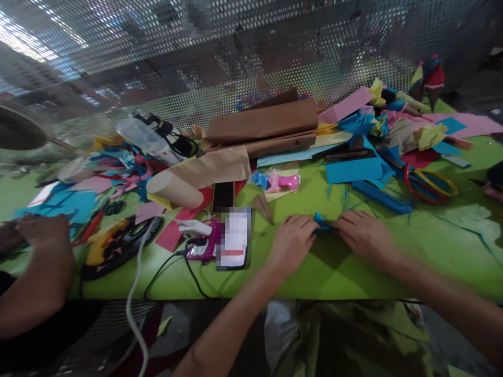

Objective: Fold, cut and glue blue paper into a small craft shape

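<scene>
Between my two hands is a small folded piece of blue paper (322,222), just above the green tabletop. My left hand (295,236) pinches its left end, fingers closed. From the other side my right hand (359,230) grips the right end with its fingertips. Most of the paper's lower part is hidden by my fingers. A small brown paper cone (263,208) lies to the left of my left hand. Beyond my right hand rests a blue utility knife (382,197), and red and yellow scissors (428,184) lie farther right.
A phone (234,238), a purple power strip (204,242) with cables and a yellow glue gun (104,241) lie left. Brown paper rolls (263,121) and coloured scraps (361,123) line the back by a perforated metal screen (255,57). A co-worker's arm (43,262) reaches in at left.
</scene>
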{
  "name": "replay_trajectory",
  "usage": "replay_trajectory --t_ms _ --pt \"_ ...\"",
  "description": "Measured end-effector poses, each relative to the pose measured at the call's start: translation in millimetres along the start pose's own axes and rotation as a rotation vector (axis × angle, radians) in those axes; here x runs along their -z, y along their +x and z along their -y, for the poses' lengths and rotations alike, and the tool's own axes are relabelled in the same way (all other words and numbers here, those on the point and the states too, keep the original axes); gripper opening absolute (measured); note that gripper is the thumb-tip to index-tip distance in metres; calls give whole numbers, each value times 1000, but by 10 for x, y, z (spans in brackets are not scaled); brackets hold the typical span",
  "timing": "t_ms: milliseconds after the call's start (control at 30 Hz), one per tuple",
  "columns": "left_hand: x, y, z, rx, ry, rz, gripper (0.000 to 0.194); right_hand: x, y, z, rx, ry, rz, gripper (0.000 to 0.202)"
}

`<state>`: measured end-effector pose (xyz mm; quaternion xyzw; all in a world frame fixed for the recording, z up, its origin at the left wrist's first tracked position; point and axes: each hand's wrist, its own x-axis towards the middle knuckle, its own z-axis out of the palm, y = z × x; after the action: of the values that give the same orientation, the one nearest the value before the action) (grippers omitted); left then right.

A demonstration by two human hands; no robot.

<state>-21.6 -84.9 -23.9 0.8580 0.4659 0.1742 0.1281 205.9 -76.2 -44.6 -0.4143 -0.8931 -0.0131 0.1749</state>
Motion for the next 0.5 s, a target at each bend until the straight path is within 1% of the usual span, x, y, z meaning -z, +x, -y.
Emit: replay_trajectory --t_ms 100,333,500 --pt "-6 47 -11 -13 9 16 12 -7 -13 9 1 -14 -10 20" --pt "70 143 22 -37 -25 104 12 1 -18 82 -8 -70 -25 17" --pt "112 196 47 -65 -35 137 14 -26 -27 102 69 -99 -60 19"
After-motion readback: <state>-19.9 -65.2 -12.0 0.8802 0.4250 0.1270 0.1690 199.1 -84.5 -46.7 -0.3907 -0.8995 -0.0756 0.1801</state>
